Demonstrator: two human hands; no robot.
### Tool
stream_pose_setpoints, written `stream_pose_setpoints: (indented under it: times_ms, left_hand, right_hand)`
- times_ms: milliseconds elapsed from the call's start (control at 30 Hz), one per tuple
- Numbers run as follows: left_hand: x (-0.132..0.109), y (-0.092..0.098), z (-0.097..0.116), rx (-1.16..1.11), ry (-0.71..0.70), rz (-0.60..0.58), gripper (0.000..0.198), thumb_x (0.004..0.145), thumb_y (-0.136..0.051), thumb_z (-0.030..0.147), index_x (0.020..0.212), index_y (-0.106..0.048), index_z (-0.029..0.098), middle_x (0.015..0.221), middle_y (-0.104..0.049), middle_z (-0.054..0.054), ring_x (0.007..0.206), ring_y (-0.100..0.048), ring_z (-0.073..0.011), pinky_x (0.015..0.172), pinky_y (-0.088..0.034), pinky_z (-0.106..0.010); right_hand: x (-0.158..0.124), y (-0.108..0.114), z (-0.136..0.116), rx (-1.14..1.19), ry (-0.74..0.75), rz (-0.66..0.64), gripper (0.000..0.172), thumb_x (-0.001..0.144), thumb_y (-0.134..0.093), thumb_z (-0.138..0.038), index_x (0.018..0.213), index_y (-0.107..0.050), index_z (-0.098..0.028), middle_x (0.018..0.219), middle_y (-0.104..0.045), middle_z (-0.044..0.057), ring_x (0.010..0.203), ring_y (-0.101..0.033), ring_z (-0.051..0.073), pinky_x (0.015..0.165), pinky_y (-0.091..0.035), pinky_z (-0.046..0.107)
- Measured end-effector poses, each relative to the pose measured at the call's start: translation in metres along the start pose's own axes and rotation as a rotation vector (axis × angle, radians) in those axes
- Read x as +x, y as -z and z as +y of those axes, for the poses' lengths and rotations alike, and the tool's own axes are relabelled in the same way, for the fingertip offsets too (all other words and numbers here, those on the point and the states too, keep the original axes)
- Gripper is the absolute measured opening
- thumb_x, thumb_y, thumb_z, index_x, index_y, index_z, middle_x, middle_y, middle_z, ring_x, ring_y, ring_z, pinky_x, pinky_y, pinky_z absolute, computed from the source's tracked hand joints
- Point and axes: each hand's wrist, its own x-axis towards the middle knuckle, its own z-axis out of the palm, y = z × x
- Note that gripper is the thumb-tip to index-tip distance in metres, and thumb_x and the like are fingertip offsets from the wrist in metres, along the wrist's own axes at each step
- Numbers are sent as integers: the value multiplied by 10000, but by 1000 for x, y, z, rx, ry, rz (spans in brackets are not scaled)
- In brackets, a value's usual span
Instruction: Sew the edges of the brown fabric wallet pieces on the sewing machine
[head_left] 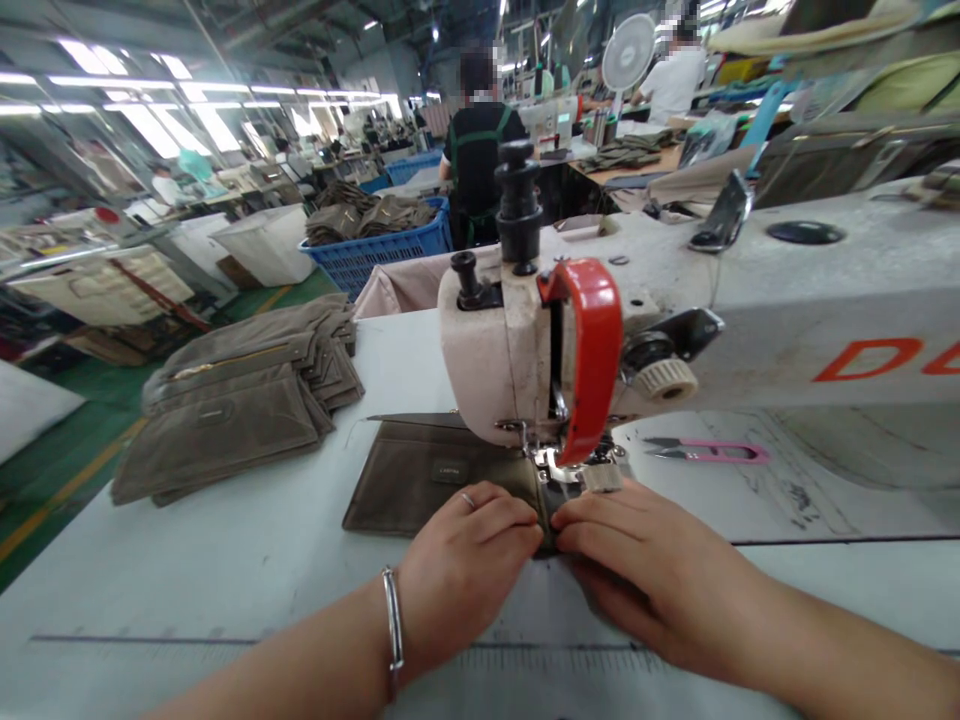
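Note:
A dark olive fabric panel with a small label patch lies flat on the table, its right part under the presser foot of a sewing machine. My left hand, a ring and a bangle on it, presses the panel's near edge just left of the foot, fingers together. Close on the other side, my right hand pinches the fabric at the same edge. Both sets of fingertips nearly meet in front of the needle area. The underside of the fabric and the right thumb's grip are partly hidden.
At left on the table sits a stack of olive fabric pieces. Pink thread snips lie right of the needle, under the machine arm. Behind are a blue crate of similar pieces and a person in a dark top.

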Motion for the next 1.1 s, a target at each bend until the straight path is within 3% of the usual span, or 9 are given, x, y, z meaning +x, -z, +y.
stream_pose_setpoints:
  times_ms: [267,367,567,733,933,1100]
  left_hand:
    - [-5,-2,-1,-90,77,9,136,922,-500,94,986,-616,126,981,-655,-43,914,-567,-158,851,-482,-304]
    - [-6,-2,-2,-93,93,-21,130,931,-502,123,969,-620,161,981,-664,-23,923,-570,-164,862,-481,-319]
    - [-8,-1,-8,-57,24,37,151,969,-469,158,1030,-606,149,1035,-691,-2,1017,-603,-100,965,-452,-219]
    - [-5,1,-13,-13,15,12,232,1004,-381,174,1006,-612,160,1015,-708,6,1011,-618,-82,982,-440,-208]
    - [3,-1,-30,15,-13,11,177,975,-446,183,964,-622,166,1005,-704,-1,990,-625,-105,935,-463,-222]
    - [10,0,-43,17,48,-16,167,951,-478,179,955,-645,184,965,-707,7,968,-634,-120,945,-464,-243]
  right_hand:
    - [0,-2,0,-61,39,-8,268,867,-479,-126,1093,-606,-196,1049,-617,46,921,-522,196,803,-388,359]
    - [1,-2,-1,-101,46,25,282,851,-473,-121,1085,-611,-194,1151,-601,55,977,-529,211,829,-396,372]
    - [3,0,-9,-106,27,90,367,826,-469,-102,1165,-575,-197,1085,-656,28,949,-579,191,840,-444,347]
    - [8,-1,-8,-135,53,137,365,816,-490,-109,1153,-592,-206,1120,-655,29,1017,-585,185,854,-472,317]
    - [6,-9,3,-196,5,136,392,833,-486,-140,1218,-537,-196,1161,-629,54,1005,-586,228,845,-498,397]
    - [7,-17,9,-306,-95,106,328,871,-474,-193,1192,-543,-182,1153,-602,111,1005,-570,291,825,-505,491]
